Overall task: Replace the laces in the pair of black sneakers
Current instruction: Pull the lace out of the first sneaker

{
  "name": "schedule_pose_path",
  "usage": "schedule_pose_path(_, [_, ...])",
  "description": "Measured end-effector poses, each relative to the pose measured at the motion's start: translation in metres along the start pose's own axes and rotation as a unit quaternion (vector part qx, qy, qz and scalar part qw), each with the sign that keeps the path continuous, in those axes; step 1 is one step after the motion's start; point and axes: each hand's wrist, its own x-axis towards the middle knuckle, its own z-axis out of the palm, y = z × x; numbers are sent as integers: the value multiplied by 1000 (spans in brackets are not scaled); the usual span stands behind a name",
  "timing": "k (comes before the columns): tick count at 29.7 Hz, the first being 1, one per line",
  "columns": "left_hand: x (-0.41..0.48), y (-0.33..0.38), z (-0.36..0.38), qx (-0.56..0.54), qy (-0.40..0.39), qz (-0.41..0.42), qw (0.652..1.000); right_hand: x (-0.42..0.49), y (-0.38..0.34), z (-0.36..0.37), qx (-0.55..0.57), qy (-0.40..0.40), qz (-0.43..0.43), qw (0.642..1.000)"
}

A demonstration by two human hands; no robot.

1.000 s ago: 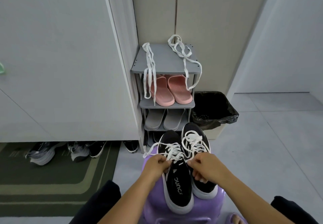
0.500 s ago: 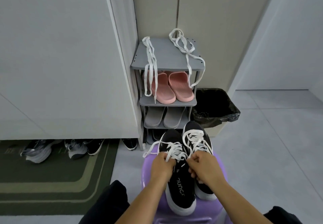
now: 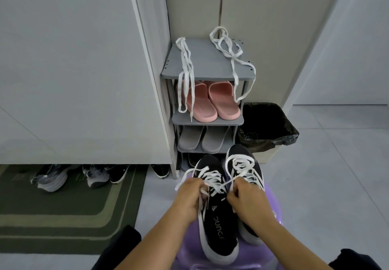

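Two black sneakers stand side by side on a purple stool [image 3: 271, 202] in front of me, both threaded with white laces. On the left sneaker [image 3: 216, 223], my left hand [image 3: 190, 198] pinches one end of the white lace [image 3: 212, 178] and my right hand [image 3: 246, 198] pinches the other end, at the top eyelets. The right sneaker [image 3: 242, 164] lies behind my right hand, partly hidden. Two loose white laces hang over the grey shoe rack's top, one on the left [image 3: 185, 73] and one on the right [image 3: 231, 59].
The grey shoe rack [image 3: 206, 63] holds pink slippers [image 3: 212, 101] and grey slippers [image 3: 203, 139]. A bin with a black bag [image 3: 267, 126] stands to its right. Several shoes [image 3: 84, 177] sit under the white cabinet, beside a green mat [image 3: 63, 210].
Both hands have stayed on the left sneaker's lace ends and drawn slightly apart, pulling the lace taut between them. The view has tilted a little.
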Motion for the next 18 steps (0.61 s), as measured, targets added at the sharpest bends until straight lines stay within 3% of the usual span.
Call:
schedule_pose_path(2, [2,6,-1,-35,-6,-5,999,2,0,-2,16,1,14,1000])
schedule_pose_path(6, [-1,-2,-3,131,-10,59,990,3,2,-8,38,-28,24,999])
schedule_pose_path(10, [-1,-21,-6,171,-41,54,983,4,0,-9,116,-48,41,991])
schedule_pose_path(15, [0,-22,-8,150,-66,73,984,8,-5,-6,157,-48,52,985])
schedule_pose_path(18, [0,-21,-9,124,-71,63,988,10,-6,-9,268,-20,91,959])
